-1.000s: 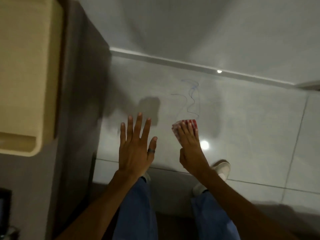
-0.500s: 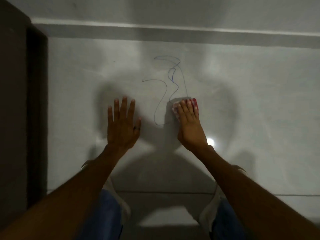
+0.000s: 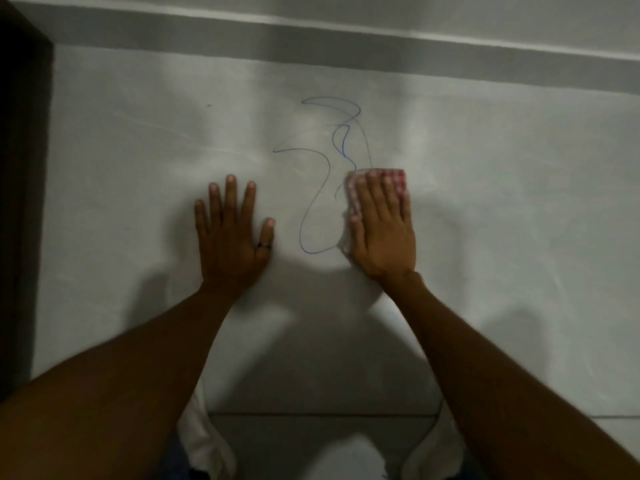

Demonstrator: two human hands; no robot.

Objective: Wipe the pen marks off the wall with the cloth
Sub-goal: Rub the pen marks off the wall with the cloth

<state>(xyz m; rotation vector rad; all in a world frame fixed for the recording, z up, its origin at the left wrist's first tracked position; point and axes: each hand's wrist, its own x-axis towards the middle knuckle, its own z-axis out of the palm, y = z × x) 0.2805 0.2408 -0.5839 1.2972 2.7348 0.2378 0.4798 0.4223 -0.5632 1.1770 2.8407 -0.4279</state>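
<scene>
Blue pen marks loop across the pale wall in the middle of the head view. A red-and-white checked cloth lies flat on the wall at the right edge of the scribble. My right hand presses on it with fingers flat, covering most of the cloth. My left hand rests flat on the wall to the left of the marks, fingers spread, a dark ring on the thumb, holding nothing.
A grey band runs across the surface above the marks. A dark vertical edge stands at the far left. White shoes and a tile seam show at the bottom between my forearms.
The view has swung from the floor and a cabinet onto the marked surface. Both hands now lie flat on it, the right with the cloth at the scribble's right edge.
</scene>
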